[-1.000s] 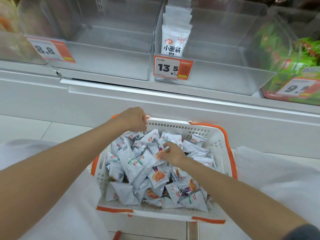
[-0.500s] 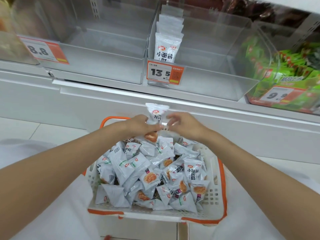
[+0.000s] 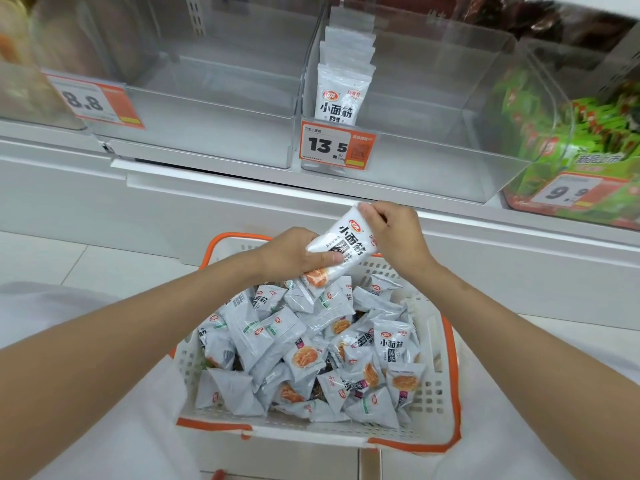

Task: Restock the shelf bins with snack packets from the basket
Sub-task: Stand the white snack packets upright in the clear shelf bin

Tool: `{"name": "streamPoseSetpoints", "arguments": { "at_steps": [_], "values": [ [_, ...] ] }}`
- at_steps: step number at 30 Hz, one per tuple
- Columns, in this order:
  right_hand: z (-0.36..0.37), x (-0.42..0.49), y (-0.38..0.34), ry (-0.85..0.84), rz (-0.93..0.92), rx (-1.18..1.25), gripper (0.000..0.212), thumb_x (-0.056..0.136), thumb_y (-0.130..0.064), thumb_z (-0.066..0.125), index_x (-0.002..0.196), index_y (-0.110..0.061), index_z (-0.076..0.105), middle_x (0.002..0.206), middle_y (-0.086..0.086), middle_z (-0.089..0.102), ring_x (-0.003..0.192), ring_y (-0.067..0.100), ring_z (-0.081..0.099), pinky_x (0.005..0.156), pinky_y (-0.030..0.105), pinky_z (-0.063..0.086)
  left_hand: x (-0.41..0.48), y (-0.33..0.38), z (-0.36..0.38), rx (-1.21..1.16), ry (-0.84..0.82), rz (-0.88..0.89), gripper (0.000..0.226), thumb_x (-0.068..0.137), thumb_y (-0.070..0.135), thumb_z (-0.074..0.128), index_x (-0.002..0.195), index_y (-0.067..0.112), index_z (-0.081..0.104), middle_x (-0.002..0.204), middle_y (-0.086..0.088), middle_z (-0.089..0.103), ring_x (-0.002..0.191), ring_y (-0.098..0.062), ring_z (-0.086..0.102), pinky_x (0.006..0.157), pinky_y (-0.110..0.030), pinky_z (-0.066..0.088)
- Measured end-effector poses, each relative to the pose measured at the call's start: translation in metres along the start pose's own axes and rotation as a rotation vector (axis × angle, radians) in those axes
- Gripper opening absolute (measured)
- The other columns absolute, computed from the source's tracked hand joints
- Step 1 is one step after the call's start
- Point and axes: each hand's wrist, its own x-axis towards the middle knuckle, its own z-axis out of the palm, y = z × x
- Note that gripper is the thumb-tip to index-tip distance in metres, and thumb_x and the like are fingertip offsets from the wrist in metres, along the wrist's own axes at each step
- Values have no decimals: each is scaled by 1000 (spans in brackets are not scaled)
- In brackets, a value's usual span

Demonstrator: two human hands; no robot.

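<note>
Both hands hold one snack packet (image 3: 341,249) above the basket's (image 3: 434,344) far rim, at twelve o'clock from the heap (image 3: 311,358), its top tilted toward one o'clock. It is likely being squared up to join the row (image 3: 343,91) standing in the clear bin (image 3: 450,174) tagged 13.5 above. The left hand (image 3: 294,254) wraps the packet's lower half, thumb across its front; the right hand (image 3: 398,237) pinches the top edge, fingertips (image 3: 369,211) narrowly closed.

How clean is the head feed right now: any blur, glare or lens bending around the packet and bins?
Head view: the packet and 13.5 tag read sharp; the 8.8 tag and green packs at the edges are soft; the wide lens splays the clear bins outward; light is even, with faint sheen on bin walls, no harsh glare.
</note>
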Motion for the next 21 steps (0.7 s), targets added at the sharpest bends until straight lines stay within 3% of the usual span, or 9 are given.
{"name": "streamPoseSetpoints", "arguments": {
  "at_steps": [6,9,13,16,19,21],
  "values": [
    [-4,3,-1,52,-51,35,42,99,-28,56,64,-3,55,52,-2,45,50,9,35,49,26,28,4,0,5,-26,82,37,25,85,33,71,74,15,58,65,0,57,57,-16,49,52,-26,36],
    [-7,3,-3,44,-117,-33,41,99,-28,55,67,-2,57,52,-5,45,49,9,36,49,22,27,3,-1,4,21,114,66,24,84,35,73,75,19,58,67,3,60,57,-13,52,54,-26,40],
    [-15,4,-19,-8,-149,-83,36,99,-30,53,70,-9,61,58,-3,55,53,12,44,53,27,32,0,1,1,41,88,109,15,84,36,71,81,26,61,76,8,67,60,-4,59,56,-22,46],
    [-32,9,-43,-57,-53,137,21,98,-29,56,80,-23,65,65,-9,63,55,2,53,51,21,41,1,13,-5,-95,164,162,12,86,30,71,90,20,68,86,3,73,66,-6,66,59,-26,52],
    [-51,15,-60,-160,45,313,10,93,-15,63,85,-14,69,75,1,69,62,10,60,52,23,50,1,32,-19,-164,236,192,7,86,22,71,91,18,66,84,-2,73,65,-13,69,56,-27,55],
    [-66,24,-70,-122,30,324,6,90,-9,68,89,-4,69,76,5,69,63,13,61,54,24,52,2,50,-32,-199,205,240,10,88,15,69,96,11,65,83,-5,73,67,-15,71,58,-24,56]
  ]
}}
